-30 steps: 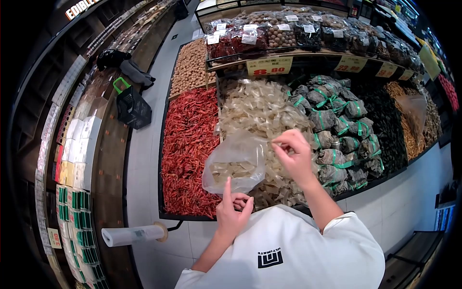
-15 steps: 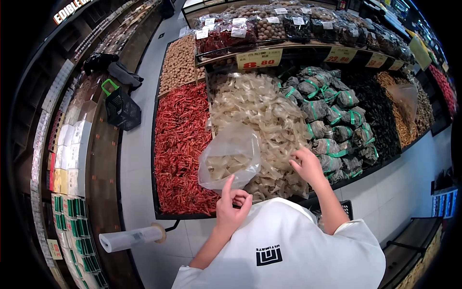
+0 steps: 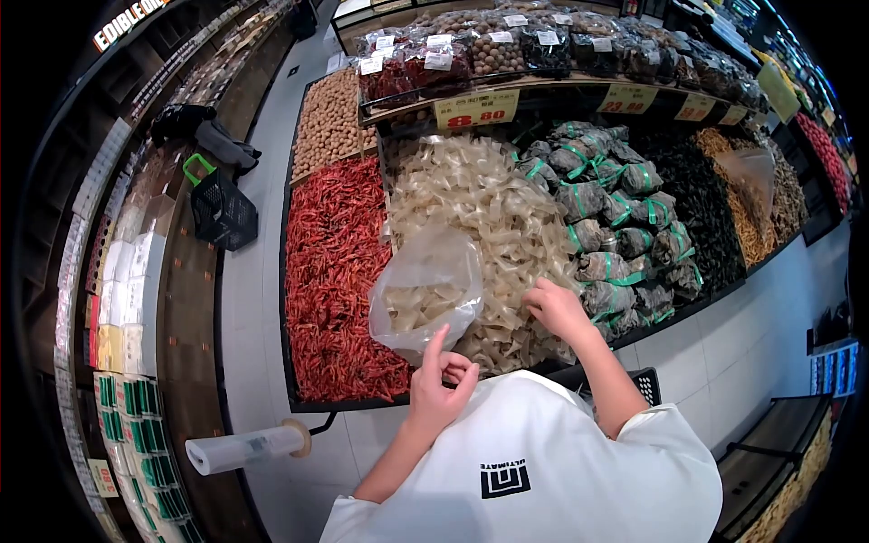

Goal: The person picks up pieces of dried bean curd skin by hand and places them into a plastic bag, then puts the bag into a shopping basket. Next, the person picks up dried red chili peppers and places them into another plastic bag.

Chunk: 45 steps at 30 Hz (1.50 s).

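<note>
A clear plastic bag [image 3: 427, 324] lies with its wide mouth facing up, and pale translucent dried pieces show in it. It rests partly on red dried chillies [image 3: 335, 271] and partly on a heap of the same pale pieces [image 3: 475, 195]. At the bag's near edge, my left hand [image 3: 441, 378] has its index finger straight against the plastic and the other fingers curled. My right hand [image 3: 554, 306] is over the right side of the heap, fingers bent and drawn together at the pale pieces. What lies between those fingertips is too small to tell.
Green-tied grey bundles [image 3: 625, 208] and black dried goods [image 3: 697, 190] fill compartments to the right. Packaged goods [image 3: 498, 50] stand behind. A plastic bag roll [image 3: 240, 450] sticks out front left. Across the aisle, a person [image 3: 213, 136] bends near a black basket [image 3: 224, 213].
My right hand has moved left over the pale pieces, and its fingers have drawn closer together. My left hand stays at the bag's near edge. The view has shifted slightly.
</note>
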{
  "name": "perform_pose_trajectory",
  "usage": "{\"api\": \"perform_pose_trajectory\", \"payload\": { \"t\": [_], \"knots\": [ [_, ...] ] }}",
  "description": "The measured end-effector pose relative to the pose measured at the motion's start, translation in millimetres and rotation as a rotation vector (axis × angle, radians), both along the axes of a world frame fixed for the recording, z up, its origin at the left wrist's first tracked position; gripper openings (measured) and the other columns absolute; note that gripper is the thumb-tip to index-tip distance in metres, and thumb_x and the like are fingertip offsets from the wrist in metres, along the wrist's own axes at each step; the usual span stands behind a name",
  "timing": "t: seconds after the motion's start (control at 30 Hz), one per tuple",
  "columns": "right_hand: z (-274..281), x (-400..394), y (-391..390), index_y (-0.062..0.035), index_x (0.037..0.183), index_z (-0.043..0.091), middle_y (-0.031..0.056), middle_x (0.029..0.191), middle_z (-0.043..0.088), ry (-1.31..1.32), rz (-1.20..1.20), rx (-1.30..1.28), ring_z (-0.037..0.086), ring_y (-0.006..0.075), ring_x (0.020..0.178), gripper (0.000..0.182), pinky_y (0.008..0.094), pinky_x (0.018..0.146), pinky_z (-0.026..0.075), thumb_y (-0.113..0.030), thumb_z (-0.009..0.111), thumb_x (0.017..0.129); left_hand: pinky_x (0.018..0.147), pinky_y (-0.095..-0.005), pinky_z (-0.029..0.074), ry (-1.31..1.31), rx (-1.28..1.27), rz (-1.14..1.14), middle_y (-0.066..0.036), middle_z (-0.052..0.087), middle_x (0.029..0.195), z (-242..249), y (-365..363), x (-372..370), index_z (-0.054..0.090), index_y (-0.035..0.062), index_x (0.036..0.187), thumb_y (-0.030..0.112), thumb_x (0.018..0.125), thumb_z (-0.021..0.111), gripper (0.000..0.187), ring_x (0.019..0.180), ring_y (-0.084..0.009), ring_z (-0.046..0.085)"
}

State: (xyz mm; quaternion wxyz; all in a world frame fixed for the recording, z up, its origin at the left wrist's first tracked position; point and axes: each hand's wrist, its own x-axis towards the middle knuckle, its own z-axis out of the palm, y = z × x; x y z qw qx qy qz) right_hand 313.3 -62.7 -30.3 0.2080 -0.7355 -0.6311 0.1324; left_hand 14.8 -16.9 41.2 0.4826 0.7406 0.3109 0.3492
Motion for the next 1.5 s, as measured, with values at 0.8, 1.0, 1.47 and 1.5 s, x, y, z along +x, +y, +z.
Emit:
{"api": "perform_pose_trajectory", "payload": {
  "t": [0.8,1.0,1.47,1.5],
  "knots": [
    [156,-50,53,-0.0008,0.101,0.072,0.0066,0.095,0.07,0.557,0.1,0.536,0.067,0.0133,0.074,0.012,0.0275,0.068,0.055,-0.004,0.078,0.091,0.065,-0.0243,0.055,-0.01,0.034,-0.081,-0.008,0.072,0.084,2,5,-9,0.037,-0.0018,0.156,0.0,0.091,0.074,0.075,0.07,-0.0104,0.067],
    [130,-58,46,-0.0012,0.115,0.073,0.0085,0.093,0.071,0.513,-0.008,0.375,0.069,0.015,0.076,0.024,0.0285,0.066,0.055,-0.006,0.077,0.092,0.066,-0.0267,0.058,-0.008,0.001,-0.054,-0.007,0.073,0.084,3,7,-8,0.045,-0.001,0.153,0.004,0.09,0.077,0.071,0.068,-0.0133,0.069],
    [-30,-60,-4,-0.0045,0.099,0.076,0.013,0.077,0.071,0.075,-0.342,-0.018,0.07,0.0341,0.076,0.023,0.044,0.07,0.055,-0.022,0.082,0.085,0.066,-0.0236,0.054,-0.009,-0.012,-0.092,-0.007,0.073,0.084,-8,8,-16,0.044,-0.0018,0.152,0.0,0.09,0.075,0.07,0.07,-0.0089,0.067],
    [-34,-60,-3,-0.0044,0.098,0.076,0.0135,0.078,0.071,0.078,-0.34,-0.014,0.071,0.0348,0.078,0.022,0.0446,0.07,0.055,-0.022,0.082,0.085,0.066,-0.0236,0.054,-0.009,-0.01,-0.094,-0.007,0.073,0.084,-7,8,-17,0.044,-0.0018,0.152,0.0,0.09,0.075,0.07,0.07,-0.0089,0.067]
  ]
}}
